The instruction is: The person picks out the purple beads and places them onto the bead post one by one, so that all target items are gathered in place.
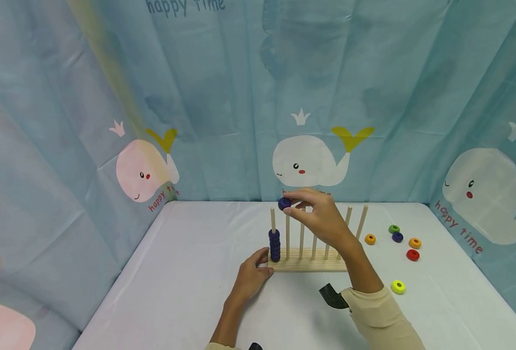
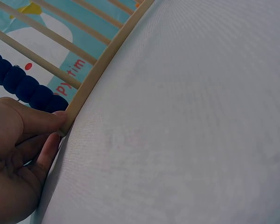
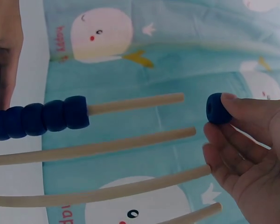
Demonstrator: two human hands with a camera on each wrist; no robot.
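Note:
A wooden peg rack [image 1: 310, 265] with a row of upright rods stands on the table. Several dark blue beads [image 1: 274, 246] are stacked on its leftmost rod, whose upper part [image 3: 137, 103] is bare. My left hand [image 1: 250, 276] grips the left end of the rack's base, thumb at the front; in the left wrist view, thumb and fingers [image 2: 49, 122] meet at the base's corner. Above the rods, my right hand [image 1: 321, 218] pinches one more blue bead [image 3: 218, 109] between thumb and fingers. That bead is apart from the rod tips, and its hole faces them in the right wrist view.
Loose beads lie on the white table [image 1: 197, 272] right of the rack: a green one [image 1: 394, 228], a blue one [image 1: 397, 237], a red one [image 1: 413, 255], a yellow one [image 1: 398, 287] and two orange ones [image 1: 370, 239]. A whale-print curtain [image 1: 223, 97] hangs behind.

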